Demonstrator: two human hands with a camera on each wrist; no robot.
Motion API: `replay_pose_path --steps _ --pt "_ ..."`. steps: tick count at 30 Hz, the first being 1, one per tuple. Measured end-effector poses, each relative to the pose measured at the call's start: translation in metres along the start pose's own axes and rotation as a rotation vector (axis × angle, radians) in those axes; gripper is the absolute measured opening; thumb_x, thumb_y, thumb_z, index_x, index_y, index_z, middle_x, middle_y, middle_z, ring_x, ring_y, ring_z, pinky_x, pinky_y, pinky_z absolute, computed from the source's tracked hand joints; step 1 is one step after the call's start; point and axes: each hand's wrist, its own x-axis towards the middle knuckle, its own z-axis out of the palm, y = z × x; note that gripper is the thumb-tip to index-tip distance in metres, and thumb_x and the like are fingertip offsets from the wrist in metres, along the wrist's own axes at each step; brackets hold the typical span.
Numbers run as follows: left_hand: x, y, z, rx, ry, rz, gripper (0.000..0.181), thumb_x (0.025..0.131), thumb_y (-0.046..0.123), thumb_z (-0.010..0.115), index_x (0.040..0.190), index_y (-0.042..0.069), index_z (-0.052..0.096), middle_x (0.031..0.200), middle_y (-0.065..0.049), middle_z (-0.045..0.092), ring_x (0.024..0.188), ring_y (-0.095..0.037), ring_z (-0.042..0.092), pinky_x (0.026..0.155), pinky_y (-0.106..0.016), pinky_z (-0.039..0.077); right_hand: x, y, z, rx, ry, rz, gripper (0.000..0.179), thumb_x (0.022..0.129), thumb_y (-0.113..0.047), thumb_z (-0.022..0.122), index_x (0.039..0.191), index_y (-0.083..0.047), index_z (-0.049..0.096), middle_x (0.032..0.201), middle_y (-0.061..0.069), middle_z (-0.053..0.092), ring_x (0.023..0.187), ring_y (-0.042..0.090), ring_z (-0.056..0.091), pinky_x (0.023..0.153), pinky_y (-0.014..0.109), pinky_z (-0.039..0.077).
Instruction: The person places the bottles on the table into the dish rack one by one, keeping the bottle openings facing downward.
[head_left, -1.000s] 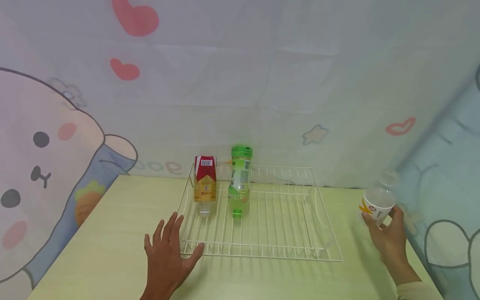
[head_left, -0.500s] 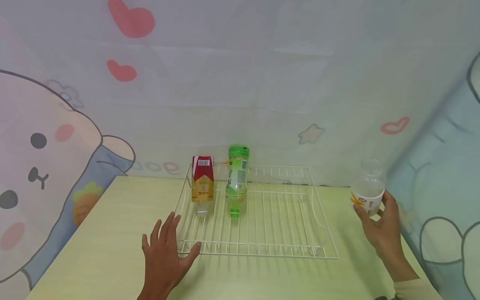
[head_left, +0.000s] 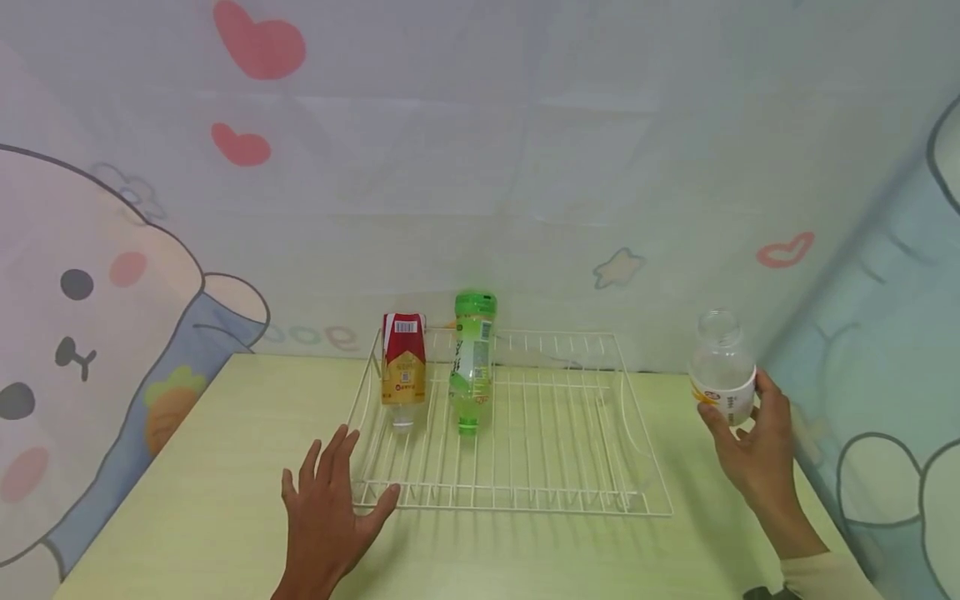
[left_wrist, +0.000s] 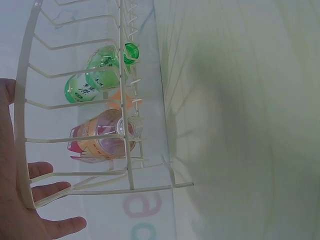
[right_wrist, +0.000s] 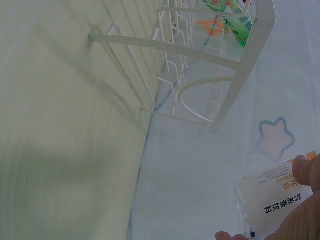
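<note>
In the head view my right hand point(head_left: 757, 450) grips a clear plastic bottle point(head_left: 722, 367) around its white-and-yellow label. The bottle is above the table, right of the rack, its uncapped neck pointing up. Its label point(right_wrist: 275, 200) shows in the right wrist view. My left hand point(head_left: 326, 508) is at the front left corner of the white wire rack point(head_left: 562, 511), fingers spread; contact is hard to tell. In the rack a bottle with a red-and-gold label point(head_left: 405, 362) and a green-labelled bottle point(head_left: 474, 358) stand side by side, necks down.
A pale yellow table point(head_left: 225, 467) carries the rack. Behind it hangs a light cloth backdrop point(head_left: 540, 167) printed with hearts and a cartoon bear. Another printed cloth point(head_left: 900, 350) borders the right side. A dark object point(head_left: 765, 593) shows at the bottom edge.
My right hand has moved left toward the rack with the clear bottle, whose neck has tipped to the left and more upright. The left hand and the bottles in the rack keep their places.
</note>
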Motion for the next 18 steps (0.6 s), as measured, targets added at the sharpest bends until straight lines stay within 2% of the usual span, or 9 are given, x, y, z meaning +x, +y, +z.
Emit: replay_pose_path --steps 7,13,18 --pt "-0.001 0.0 -0.003 0.002 -0.023 -0.009 0.081 0.074 0.05 0.077 0.136 0.003 0.053 0.144 -0.018 0.051 0.129 -0.049 0.043 0.092 -0.084 0.021 0.001 0.0 0.004 -0.033 0.009 -0.019 0.08 0.09 -0.012 0.072 0.154 -0.005 0.026 0.14 0.027 0.037 0.116 0.054 0.049 0.065 0.009 0.035" --pt "-0.001 0.001 -0.005 0.015 -0.031 -0.013 0.081 0.074 0.049 0.076 0.137 0.003 0.052 0.144 -0.019 0.05 0.13 -0.049 0.042 0.092 -0.084 0.022 0.002 -0.008 0.005 -0.017 0.024 -0.077 0.08 0.089 -0.012 0.074 0.154 -0.007 0.028 0.137 0.026 0.039 0.113 0.05 0.05 0.068 0.01 0.035" --pt "-0.001 0.002 -0.005 0.014 -0.035 -0.015 0.081 0.074 0.049 0.076 0.137 0.003 0.052 0.144 -0.019 0.049 0.131 -0.049 0.041 0.093 -0.084 0.021 0.002 -0.015 0.005 -0.034 0.04 -0.115 0.08 0.087 -0.009 0.075 0.154 -0.009 0.03 0.135 0.025 0.04 0.112 0.04 0.047 0.074 0.029 0.044"
